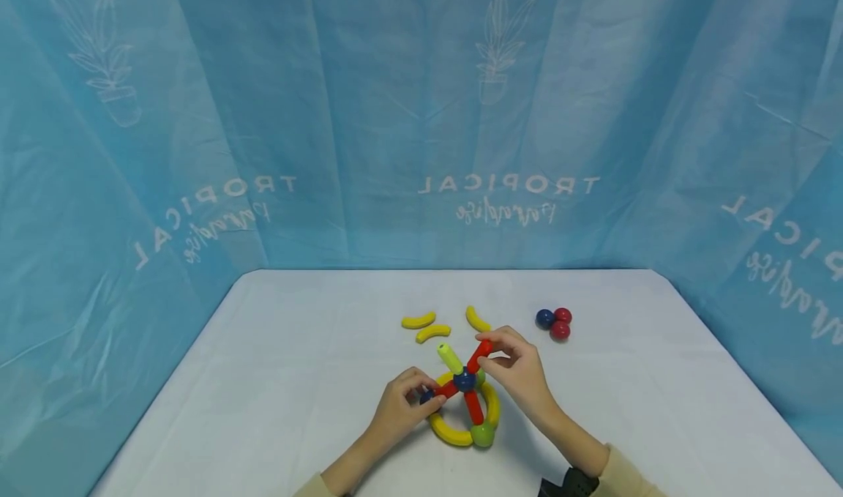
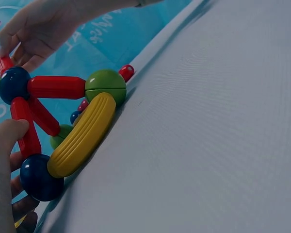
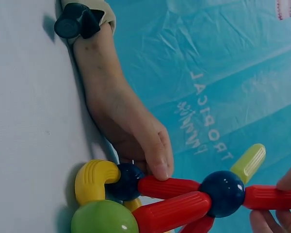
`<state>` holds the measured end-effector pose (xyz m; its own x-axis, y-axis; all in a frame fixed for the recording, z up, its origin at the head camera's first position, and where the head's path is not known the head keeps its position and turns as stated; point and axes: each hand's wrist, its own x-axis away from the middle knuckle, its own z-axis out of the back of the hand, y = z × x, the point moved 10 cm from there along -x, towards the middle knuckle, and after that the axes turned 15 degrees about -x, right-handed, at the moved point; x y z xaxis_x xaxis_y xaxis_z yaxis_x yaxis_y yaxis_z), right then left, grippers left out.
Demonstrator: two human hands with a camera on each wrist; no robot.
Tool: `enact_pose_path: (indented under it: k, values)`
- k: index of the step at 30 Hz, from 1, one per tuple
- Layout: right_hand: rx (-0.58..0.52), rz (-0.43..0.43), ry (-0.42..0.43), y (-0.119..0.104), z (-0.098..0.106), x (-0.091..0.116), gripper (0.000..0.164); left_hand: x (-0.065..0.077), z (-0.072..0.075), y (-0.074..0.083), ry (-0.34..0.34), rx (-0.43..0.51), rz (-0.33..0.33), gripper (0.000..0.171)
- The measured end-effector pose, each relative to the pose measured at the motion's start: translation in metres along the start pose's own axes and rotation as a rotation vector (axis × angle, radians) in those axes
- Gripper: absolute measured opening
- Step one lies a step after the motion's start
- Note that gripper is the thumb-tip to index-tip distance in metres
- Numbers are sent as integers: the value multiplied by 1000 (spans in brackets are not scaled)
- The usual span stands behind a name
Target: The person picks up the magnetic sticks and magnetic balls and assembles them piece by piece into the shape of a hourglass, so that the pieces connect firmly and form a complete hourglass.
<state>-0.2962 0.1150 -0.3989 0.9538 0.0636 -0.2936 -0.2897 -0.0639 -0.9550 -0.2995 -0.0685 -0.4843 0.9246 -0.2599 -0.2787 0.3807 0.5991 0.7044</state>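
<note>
A toy structure of rods and balls stands on the table, its base a ring of curved yellow rods (image 1: pixel 450 434) with green balls (image 1: pixel 483 435) and a blue ball (image 2: pixel 41 177). Red rods (image 1: pixel 473 408) slope up from the ring to a blue ball (image 1: pixel 465 379) on top. My left hand (image 1: pixel 403 403) grips one sloping red rod near the base's blue ball. With thumb and fingers my right hand (image 1: pixel 516 369) pinches another red rod (image 1: pixel 480 355), whose lower end meets the top ball. A yellow-green rod (image 1: pixel 450 358) also sticks up from that ball.
Behind the structure lie loose curved yellow rods (image 1: pixel 418 320). Farther right, a blue ball (image 1: pixel 544 319) and two red balls (image 1: pixel 560 330) sit together. The white table (image 1: pixel 296 365) reaches back to a blue printed curtain (image 1: pixel 395 116).
</note>
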Motion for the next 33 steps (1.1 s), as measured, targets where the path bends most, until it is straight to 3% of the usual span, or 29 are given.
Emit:
enact_pose_path:
  k: [6, 9, 12, 18, 23, 27, 33]
  values:
    - [13, 31, -18, -2, -1, 0, 25, 2, 1, -1, 2, -1, 12, 18]
    - [57, 37, 17, -2, 6, -3, 24, 3, 2, -4, 0, 0, 29, 17]
    - [142, 57, 107, 0, 27, -12, 23, 4, 1, -4, -8, 5, 29, 18]
    - [328, 124, 296, 12, 89, -34, 18, 4, -4, -5, -30, 11, 37, 18]
    - [423, 98, 383, 33, 129, -45, 23, 2, -5, -3, -29, 16, 27, 18]
    - [459, 47, 384, 49, 143, -49, 27, 1, -5, -2, -36, 24, 30, 19]
    - [529, 17, 392, 56, 147, -48, 30, 0, -5, -2, -43, 34, 31, 20]
